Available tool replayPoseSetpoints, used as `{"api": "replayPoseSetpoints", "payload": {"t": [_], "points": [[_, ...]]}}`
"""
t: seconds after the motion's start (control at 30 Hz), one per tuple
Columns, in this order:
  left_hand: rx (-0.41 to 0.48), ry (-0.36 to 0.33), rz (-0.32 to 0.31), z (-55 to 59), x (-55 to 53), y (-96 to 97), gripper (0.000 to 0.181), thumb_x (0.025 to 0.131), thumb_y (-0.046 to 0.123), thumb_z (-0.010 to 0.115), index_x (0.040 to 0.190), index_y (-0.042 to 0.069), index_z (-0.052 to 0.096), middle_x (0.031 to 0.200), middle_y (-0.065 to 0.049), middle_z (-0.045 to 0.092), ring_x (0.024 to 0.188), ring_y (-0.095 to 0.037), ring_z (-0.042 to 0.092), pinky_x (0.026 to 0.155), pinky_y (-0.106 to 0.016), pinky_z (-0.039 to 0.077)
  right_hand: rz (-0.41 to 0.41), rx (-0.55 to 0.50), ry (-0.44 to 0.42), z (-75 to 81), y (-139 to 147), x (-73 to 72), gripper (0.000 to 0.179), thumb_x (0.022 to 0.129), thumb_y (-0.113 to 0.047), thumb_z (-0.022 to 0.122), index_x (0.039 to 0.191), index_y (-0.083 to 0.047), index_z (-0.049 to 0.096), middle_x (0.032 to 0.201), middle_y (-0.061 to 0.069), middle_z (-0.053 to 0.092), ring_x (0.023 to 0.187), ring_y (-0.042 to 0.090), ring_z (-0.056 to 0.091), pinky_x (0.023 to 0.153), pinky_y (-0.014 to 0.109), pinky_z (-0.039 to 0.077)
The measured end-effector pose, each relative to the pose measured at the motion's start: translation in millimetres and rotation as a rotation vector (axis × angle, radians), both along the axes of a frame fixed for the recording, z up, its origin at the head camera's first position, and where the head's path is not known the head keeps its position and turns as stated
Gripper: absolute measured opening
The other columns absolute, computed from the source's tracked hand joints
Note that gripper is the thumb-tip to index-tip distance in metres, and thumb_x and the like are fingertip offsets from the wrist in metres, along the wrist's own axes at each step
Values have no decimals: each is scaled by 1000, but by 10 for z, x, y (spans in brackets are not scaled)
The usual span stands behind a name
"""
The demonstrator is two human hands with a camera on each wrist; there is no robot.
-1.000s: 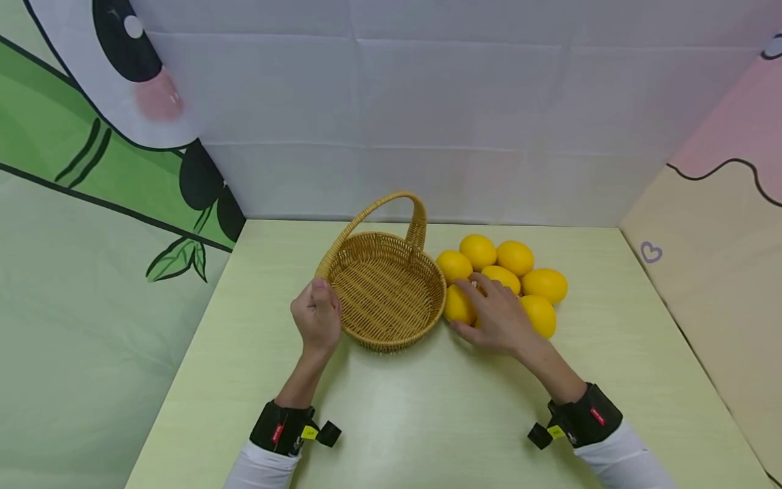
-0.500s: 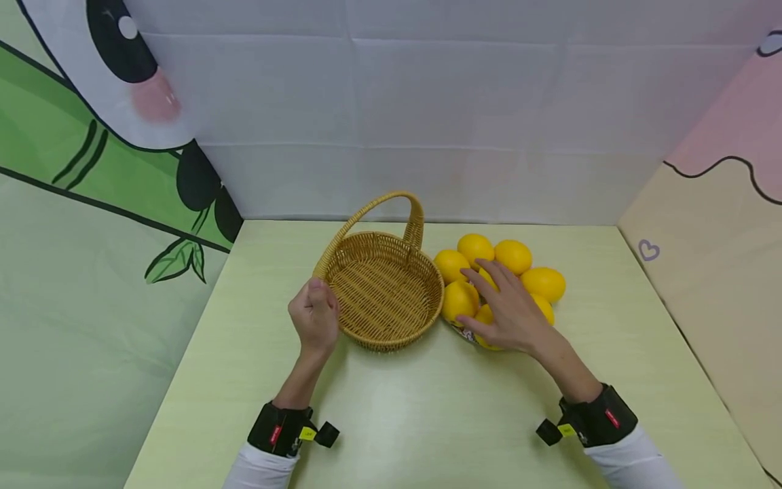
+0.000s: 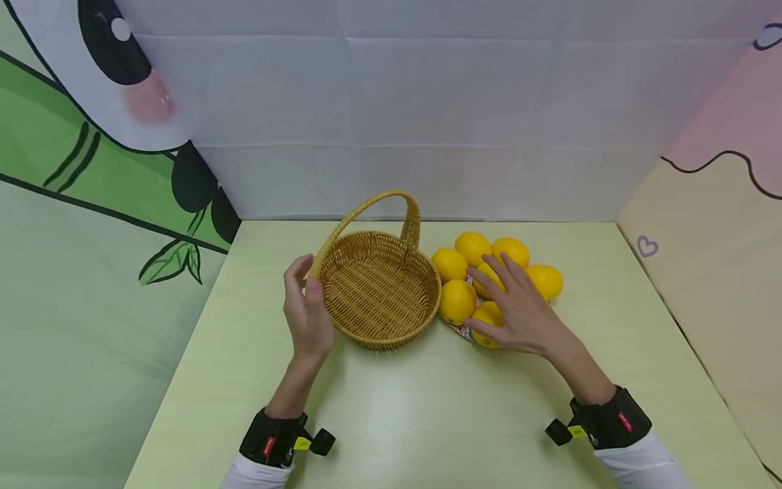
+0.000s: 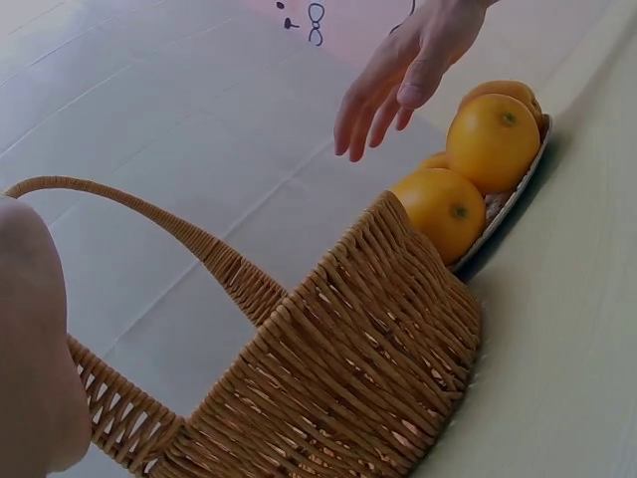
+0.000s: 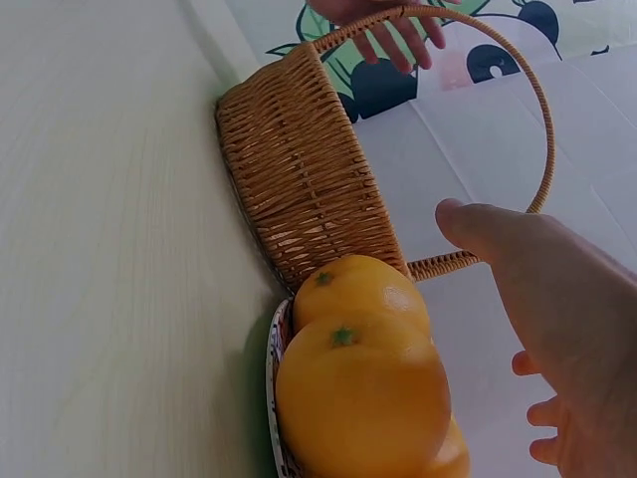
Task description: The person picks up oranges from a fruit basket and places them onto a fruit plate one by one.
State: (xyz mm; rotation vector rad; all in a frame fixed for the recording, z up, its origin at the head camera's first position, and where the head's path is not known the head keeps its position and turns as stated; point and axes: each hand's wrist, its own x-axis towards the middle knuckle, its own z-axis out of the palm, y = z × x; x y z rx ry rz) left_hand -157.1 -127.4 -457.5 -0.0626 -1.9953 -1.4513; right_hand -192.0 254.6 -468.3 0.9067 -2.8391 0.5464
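A round wicker basket with a tall arched handle stands on the table, nothing inside it. At the handle's near left end is my left hand, thumb in front and fingers behind, loosened and extended; the right wrist view shows its fingers hanging straight. Several oranges are heaped on a patterned plate just right of the basket. Over them hovers my right hand, fingers spread and holding nothing. A gap between that hand and the fruit shows in the left wrist view.
The pale table meets a white cloth backdrop behind the basket. Printed cloths flank it, green on the left and cream and pink on the right. The basket and the plate stand side by side near the back edge.
My left hand has loosened from its fist around the basket handle, its fingers now extended. My right hand has risen from the near oranges and shifted slightly right, uncovering more fruit and the plate's rim.
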Motion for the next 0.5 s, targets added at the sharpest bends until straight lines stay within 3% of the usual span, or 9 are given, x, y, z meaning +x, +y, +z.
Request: {"api": "replayPoseSetpoints", "payload": {"t": [0.07,0.13,0.27,0.37,0.5], "points": [[-68,50,50,50,-2,3,63,111,46,45,159,4,52,159,-16,62,149,-30,54,123,-44,39,14,4,9,-1,10,8,96,94,-60,83,173,-21,43,184,22,30,172,55,20,138,75,23],[-141,144,101,103,-4,22,72,109,54,49,159,3,52,161,-19,58,160,-34,44,129,-55,27,23,6,20,-1,13,22,96,93,-60,83,172,-21,44,185,22,29,173,55,19,139,74,22],[-261,371,132,200,24,106,75,107,59,54,148,-4,58,156,-23,59,161,-37,43,136,-55,25,37,1,46,4,13,63,94,93,-60,83,171,-21,46,184,22,31,173,56,20,140,72,21],[-358,532,77,255,60,188,66,107,52,58,136,-7,65,147,-26,63,158,-35,48,136,-49,30,40,-4,55,19,23,101,94,94,-60,82,172,-23,44,184,22,32,172,56,20,141,71,20],[-520,676,-66,295,115,278,53,108,43,61,127,-6,70,136,-29,68,147,-40,57,133,-46,39,25,-4,40,33,83,156,93,95,-59,81,173,-25,43,185,21,29,172,57,19,142,71,17]]}}
